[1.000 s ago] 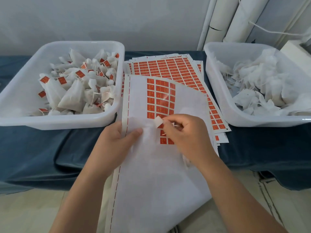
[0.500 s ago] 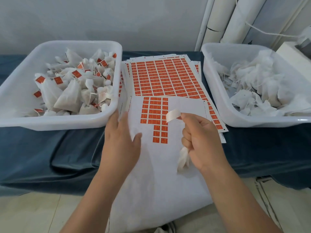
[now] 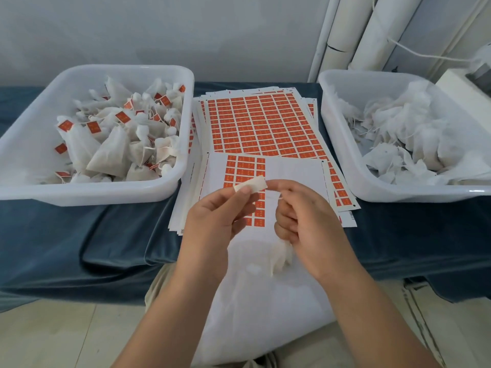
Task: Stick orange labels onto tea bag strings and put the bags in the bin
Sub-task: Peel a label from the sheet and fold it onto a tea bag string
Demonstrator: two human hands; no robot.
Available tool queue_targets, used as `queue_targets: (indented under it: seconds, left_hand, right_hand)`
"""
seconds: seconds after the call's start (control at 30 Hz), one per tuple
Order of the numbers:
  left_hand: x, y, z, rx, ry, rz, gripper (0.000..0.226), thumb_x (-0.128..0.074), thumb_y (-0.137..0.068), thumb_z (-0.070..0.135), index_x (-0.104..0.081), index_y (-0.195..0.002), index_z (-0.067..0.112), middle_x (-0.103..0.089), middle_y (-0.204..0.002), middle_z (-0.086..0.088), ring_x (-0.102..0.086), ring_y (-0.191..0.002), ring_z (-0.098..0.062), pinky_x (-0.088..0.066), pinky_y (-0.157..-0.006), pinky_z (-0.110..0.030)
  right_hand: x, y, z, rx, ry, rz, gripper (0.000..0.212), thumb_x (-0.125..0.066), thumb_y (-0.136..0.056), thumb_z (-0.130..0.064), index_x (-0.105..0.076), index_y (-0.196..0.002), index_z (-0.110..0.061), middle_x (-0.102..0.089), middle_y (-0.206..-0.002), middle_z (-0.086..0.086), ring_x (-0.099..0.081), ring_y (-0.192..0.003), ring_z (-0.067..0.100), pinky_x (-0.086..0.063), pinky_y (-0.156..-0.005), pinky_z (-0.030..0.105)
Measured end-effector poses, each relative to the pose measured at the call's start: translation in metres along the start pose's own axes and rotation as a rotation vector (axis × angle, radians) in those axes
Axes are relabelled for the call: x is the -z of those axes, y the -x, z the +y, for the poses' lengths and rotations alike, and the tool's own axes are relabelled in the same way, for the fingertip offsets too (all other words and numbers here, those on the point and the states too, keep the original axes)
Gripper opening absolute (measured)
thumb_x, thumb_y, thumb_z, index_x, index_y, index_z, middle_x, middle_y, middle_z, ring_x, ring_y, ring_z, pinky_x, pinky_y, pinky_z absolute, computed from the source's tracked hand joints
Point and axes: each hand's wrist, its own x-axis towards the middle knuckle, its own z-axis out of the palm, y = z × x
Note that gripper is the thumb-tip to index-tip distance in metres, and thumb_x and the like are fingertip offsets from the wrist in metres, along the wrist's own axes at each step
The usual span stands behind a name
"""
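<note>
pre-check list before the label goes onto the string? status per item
1. Peeled label pinched in left-hand grip: ok.
2. Unlabelled tea bag held in right-hand grip: ok.
3. String lying across the label's sticky side: cannot tell, too thin to see.
4. Label folded shut: not ok, unfolded.
5. Room in left bin for the bag: ok.

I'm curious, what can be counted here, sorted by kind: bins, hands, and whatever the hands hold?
Bins: 2 (left bin, right bin)
Hands: 2 (left hand, right hand)
Held peeled label: 1
Held tea bag: 1
Total: 6
</note>
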Motion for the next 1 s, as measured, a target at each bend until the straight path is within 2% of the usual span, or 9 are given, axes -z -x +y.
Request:
queue_targets:
  seconds: [0.1,0.17,0.23,0.33,0.4,0.57,0.73,0.87,1.0]
  left_hand:
    - [0.004,0.0,0.0,-0.05,0.024,0.045,0.012,-0.076,-0.087,0.044,-0.084,-0.09,0.036,-0.083,-0.099,0.003,-0.078,-0.086,-0.008,-0.054,-0.079,-0.028]
    - [0.006,0.0,0.001,-0.091,-0.011,0.068,0.015,-0.076,-0.084,0.051,-0.083,-0.088,0.038,-0.083,-0.098,0.005,-0.078,-0.089,-0.009,-0.055,-0.08,-0.028]
    - [0.007,-0.001,-0.001,-0.129,-0.062,0.066,0.021,-0.075,-0.079,0.056,-0.082,-0.089,0.04,-0.082,-0.097,0.007,-0.078,-0.091,-0.01,-0.058,-0.077,-0.025]
    - [0.008,-0.003,-0.005,-0.156,-0.112,0.032,0.014,-0.074,-0.093,0.044,-0.083,-0.09,0.033,-0.082,-0.097,0.005,-0.079,-0.091,-0.013,-0.059,-0.07,-0.016]
    - [0.007,-0.003,-0.009,-0.148,-0.13,-0.011,0.015,-0.072,-0.097,0.039,-0.083,-0.092,0.029,-0.082,-0.097,0.002,-0.08,-0.092,-0.016,-0.059,-0.072,-0.017]
    - [-0.001,-0.001,-0.02,-0.139,-0.137,-0.196,0.019,-0.067,-0.104,0.031,-0.077,-0.105,0.015,-0.082,-0.103,-0.004,-0.079,-0.101,-0.021,-0.061,-0.093,-0.038]
    - [-0.005,-0.005,-0.021,-0.171,-0.253,-0.372,0.021,-0.06,-0.108,0.028,-0.075,-0.117,0.015,-0.081,-0.107,-0.002,-0.078,-0.104,-0.022,-0.059,-0.1,-0.04]
    - [0.0,-0.008,-0.018,-0.199,-0.366,-0.433,0.023,-0.06,-0.108,0.028,-0.078,-0.113,0.014,-0.082,-0.1,0.0,-0.079,-0.096,-0.018,-0.06,-0.091,-0.026]
    - [0.007,-0.009,-0.013,-0.23,-0.505,-0.501,0.023,-0.057,-0.11,0.025,-0.078,-0.11,0.017,-0.082,-0.099,0.005,-0.078,-0.097,-0.018,-0.061,-0.095,-0.036]
  right_hand:
    - [0.007,0.005,-0.003,0.058,0.061,-0.078,0.036,-0.045,-0.105,-0.021,-0.073,-0.119,-0.039,-0.049,-0.07,0.001,-0.048,-0.06,0.013,-0.048,-0.06,0.024]
    - [0.012,0.01,-0.006,0.132,0.174,-0.104,0.032,-0.05,-0.108,-0.026,-0.067,-0.127,-0.046,-0.068,-0.082,-0.004,-0.066,-0.073,0.013,-0.057,-0.074,0.022]
    - [0.017,0.013,-0.011,0.209,0.294,-0.12,0.033,-0.056,-0.108,-0.031,-0.059,-0.135,-0.05,-0.078,-0.1,-0.008,-0.075,-0.094,0.013,-0.057,-0.085,0.016]
    - [0.019,0.017,-0.02,0.295,0.408,-0.093,0.038,-0.062,-0.103,-0.04,-0.053,-0.138,-0.051,-0.079,-0.107,-0.018,-0.075,-0.101,0.006,-0.054,-0.087,0.011]
    - [0.018,0.017,-0.024,0.308,0.385,-0.072,0.036,-0.063,-0.101,-0.039,-0.057,-0.136,-0.048,-0.079,-0.108,-0.019,-0.076,-0.1,0.005,-0.057,-0.086,0.015]
    - [0.016,0.016,-0.027,0.307,0.357,-0.09,0.03,-0.059,-0.106,-0.027,-0.068,-0.134,-0.022,-0.078,-0.115,-0.016,-0.074,-0.108,0.008,-0.061,-0.088,0.023]
    - [0.016,0.016,-0.03,0.376,0.548,-0.081,0.028,-0.052,-0.108,-0.04,-0.072,-0.126,-0.036,-0.074,-0.118,-0.026,-0.065,-0.12,-0.004,-0.049,-0.1,0.013]
    - [0.016,0.014,-0.032,0.391,0.605,-0.069,0.029,-0.053,-0.106,-0.04,-0.076,-0.121,-0.033,-0.073,-0.121,-0.024,-0.061,-0.125,-0.003,-0.047,-0.102,0.012]
    - [0.018,0.01,-0.035,0.39,0.683,-0.06,0.023,-0.052,-0.108,-0.037,-0.076,-0.108,-0.041,-0.073,-0.112,-0.028,-0.063,-0.117,-0.004,-0.046,-0.095,0.009]
